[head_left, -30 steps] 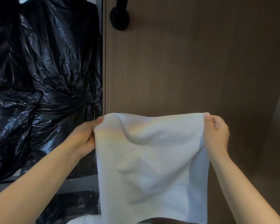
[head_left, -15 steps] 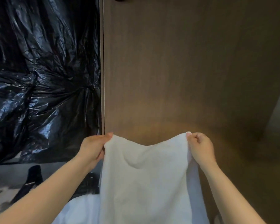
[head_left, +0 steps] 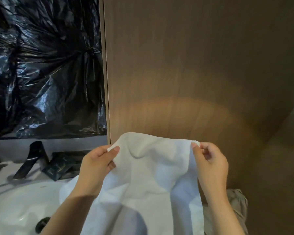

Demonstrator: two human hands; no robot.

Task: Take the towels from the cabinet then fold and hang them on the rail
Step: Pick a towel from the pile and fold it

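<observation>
- The white towel [head_left: 153,177] is held up in the air by its top edge, low in the middle of the view, toward 6 o'clock.
- The left hand [head_left: 98,165] pinches the towel's top left corner between the thumb and the fingers.
- The right hand [head_left: 209,165] pinches the top right corner between the thumb and the first finger. Its other fingers are curled in.
- The top edge of the towel dips a little between the two hands. The rest of it hangs down in soft folds and runs out of the view at the bottom.
- Behind the towel, from 12 to 3 o'clock, stands a big brown wooden panel [head_left: 193,73]. A warm patch of light sits on it just above the towel.
- At 10 o'clock a shiny black plastic sheet [head_left: 41,65] hangs, all crinkled.
- At 8 o'clock is a white sink [head_left: 12,211] with a dark drain [head_left: 42,223], set in a white worktop [head_left: 3,180].
- On the worktop, just left of the left hand, lie some dark packets [head_left: 61,167] and a bent black strip [head_left: 32,156].
- At 4 o'clock, behind the right arm, some pale grey cloth [head_left: 238,209] shows.
</observation>
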